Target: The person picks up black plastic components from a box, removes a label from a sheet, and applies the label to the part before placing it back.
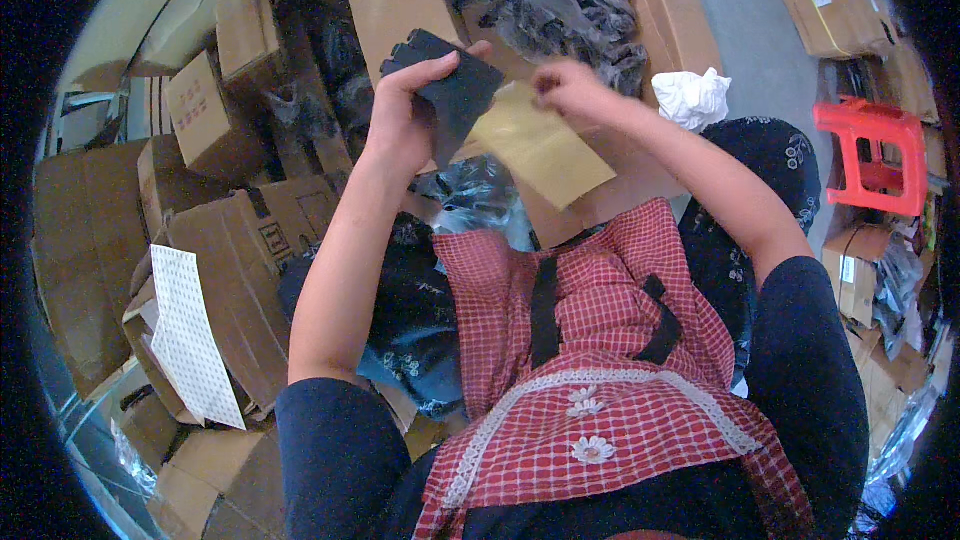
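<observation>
My left hand (402, 105) grips a flat black plastic piece (458, 90) with a notched edge at its far left, thumb across its face. A yellowish-tan paper sheet (545, 155) extends from beside the piece toward the lower right; whether the two are joined cannot be told. At the sheet's upper edge is my right hand (578, 90), slightly blurred, with fingers curled and pressed together. What they pinch, if anything, is not visible.
Dark crumpled plastic bags (560, 5) fill an open carton (668, 0) ahead. White crumpled paper (692, 98) lies by my right knee. Cardboard boxes (215, 115) crowd the left, near a white printed sheet (196, 335). On the right stands a red plastic stool (872, 155).
</observation>
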Demonstrator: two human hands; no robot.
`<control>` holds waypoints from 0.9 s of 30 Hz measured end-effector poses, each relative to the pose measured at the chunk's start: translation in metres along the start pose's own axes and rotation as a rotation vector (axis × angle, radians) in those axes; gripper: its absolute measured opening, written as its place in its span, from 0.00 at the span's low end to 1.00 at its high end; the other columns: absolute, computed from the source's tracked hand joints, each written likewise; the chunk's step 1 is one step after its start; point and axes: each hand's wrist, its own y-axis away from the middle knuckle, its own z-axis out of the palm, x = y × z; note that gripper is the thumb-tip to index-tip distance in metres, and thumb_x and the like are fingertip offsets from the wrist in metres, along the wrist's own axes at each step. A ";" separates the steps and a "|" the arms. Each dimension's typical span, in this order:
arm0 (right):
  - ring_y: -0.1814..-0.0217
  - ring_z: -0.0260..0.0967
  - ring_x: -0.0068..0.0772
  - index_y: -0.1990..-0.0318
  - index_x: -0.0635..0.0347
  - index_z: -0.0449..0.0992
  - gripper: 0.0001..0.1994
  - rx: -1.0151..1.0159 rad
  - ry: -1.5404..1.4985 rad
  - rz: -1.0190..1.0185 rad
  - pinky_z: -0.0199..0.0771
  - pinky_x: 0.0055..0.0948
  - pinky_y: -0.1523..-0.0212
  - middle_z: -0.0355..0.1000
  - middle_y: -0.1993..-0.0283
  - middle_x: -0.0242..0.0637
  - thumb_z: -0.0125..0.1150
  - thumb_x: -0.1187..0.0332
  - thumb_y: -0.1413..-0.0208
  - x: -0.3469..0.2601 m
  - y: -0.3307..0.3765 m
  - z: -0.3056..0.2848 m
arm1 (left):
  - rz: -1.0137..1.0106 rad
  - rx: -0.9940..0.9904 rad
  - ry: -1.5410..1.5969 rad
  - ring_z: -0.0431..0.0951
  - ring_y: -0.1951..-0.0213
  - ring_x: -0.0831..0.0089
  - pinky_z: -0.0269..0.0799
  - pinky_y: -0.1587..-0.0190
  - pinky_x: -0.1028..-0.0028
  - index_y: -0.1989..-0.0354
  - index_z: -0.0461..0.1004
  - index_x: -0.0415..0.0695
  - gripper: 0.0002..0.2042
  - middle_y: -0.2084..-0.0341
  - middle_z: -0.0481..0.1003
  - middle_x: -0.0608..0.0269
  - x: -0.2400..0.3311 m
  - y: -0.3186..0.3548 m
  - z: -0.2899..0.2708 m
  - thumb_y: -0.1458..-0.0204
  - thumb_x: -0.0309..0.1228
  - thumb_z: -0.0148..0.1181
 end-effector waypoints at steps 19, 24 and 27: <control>0.48 0.74 0.27 0.56 0.62 0.71 0.06 0.343 -0.056 -0.333 0.75 0.26 0.49 0.76 0.51 0.38 0.53 0.76 0.39 -0.109 0.064 -0.094 | -0.010 -0.219 -0.160 0.77 0.55 0.58 0.71 0.45 0.62 0.51 0.73 0.37 0.24 0.59 0.77 0.51 0.018 0.029 -0.012 0.61 0.27 0.63; 0.51 0.75 0.25 0.54 0.65 0.71 0.07 0.244 -0.029 -0.226 0.75 0.23 0.51 0.76 0.56 0.35 0.53 0.78 0.39 -0.109 0.063 -0.078 | -0.049 -0.092 -0.097 0.78 0.58 0.60 0.74 0.49 0.62 0.53 0.74 0.39 0.22 0.61 0.76 0.54 0.007 0.035 -0.002 0.60 0.28 0.65; 0.50 0.75 0.28 0.53 0.64 0.71 0.11 0.211 0.042 -0.240 0.74 0.26 0.51 0.75 0.55 0.37 0.58 0.77 0.43 -0.111 0.062 -0.076 | -0.002 -0.018 -0.140 0.79 0.59 0.60 0.76 0.52 0.63 0.53 0.73 0.38 0.21 0.61 0.76 0.54 0.004 0.033 0.002 0.59 0.29 0.65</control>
